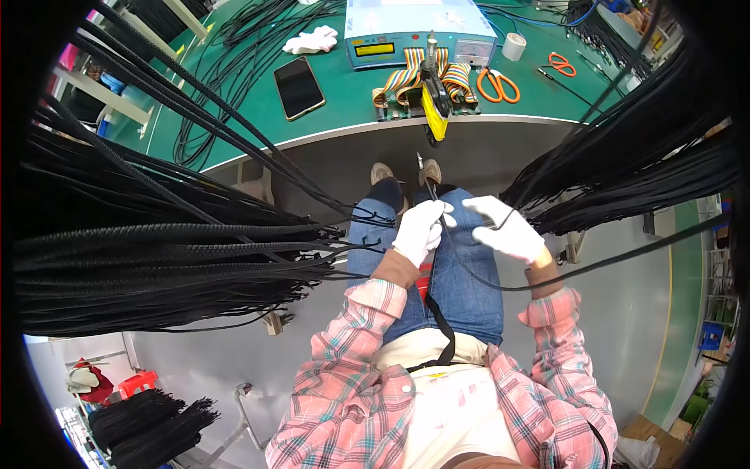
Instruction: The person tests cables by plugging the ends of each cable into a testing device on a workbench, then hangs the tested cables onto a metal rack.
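Note:
Above my lap, my white-gloved left hand (422, 230) pinches a black cable (539, 286) close to one end. Its slim metal plug tip (419, 161) points up and away from me, past the fingers. From there the cable loops below my right hand and runs off to the right. My right hand (509, 228), also gloved in white, is beside the left with fingers stretched and thumb apart, holding nothing. Beyond both hands, a black clamp-like tool with a yellow handle (434, 117) stands at the table's near edge, by rainbow ribbon cables (398, 84).
Thick bundles of black braided cable hang at left (172, 258) and right (625, 148). On the green table (344, 105) are a blue tester (418, 31), a phone (298, 87), orange-handled scissors (500, 87), a smaller orange-handled tool (561, 66), a white roll (513, 47) and a crumpled white glove (311, 41).

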Available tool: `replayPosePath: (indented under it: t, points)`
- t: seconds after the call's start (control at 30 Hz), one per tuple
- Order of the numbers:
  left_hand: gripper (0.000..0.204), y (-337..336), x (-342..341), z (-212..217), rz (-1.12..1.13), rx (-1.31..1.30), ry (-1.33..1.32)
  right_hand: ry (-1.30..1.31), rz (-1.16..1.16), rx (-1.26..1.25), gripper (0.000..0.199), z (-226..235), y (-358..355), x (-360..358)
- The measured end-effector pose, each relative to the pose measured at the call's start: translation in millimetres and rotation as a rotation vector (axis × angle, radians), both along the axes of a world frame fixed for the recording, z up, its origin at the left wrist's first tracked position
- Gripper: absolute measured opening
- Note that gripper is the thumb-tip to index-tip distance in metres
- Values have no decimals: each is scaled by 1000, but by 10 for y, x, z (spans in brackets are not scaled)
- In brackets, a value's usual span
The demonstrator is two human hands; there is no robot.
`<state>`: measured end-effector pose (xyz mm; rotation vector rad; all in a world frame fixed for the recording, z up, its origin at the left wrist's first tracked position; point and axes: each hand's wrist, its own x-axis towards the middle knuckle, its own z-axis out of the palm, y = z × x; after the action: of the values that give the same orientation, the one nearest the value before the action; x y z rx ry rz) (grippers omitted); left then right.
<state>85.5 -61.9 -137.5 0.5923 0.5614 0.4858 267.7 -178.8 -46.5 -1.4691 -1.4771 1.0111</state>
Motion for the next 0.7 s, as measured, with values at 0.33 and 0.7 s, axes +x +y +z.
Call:
replayPosePath:
  t: [0.33,0.7]
  points:
    - [22,-49,-165,46,-93,117,83,-105,69,-182,41,-461,182,69]
    - [26,107,-246,250,-210,1448,789,547,-208,-6,27,-647,584,-470]
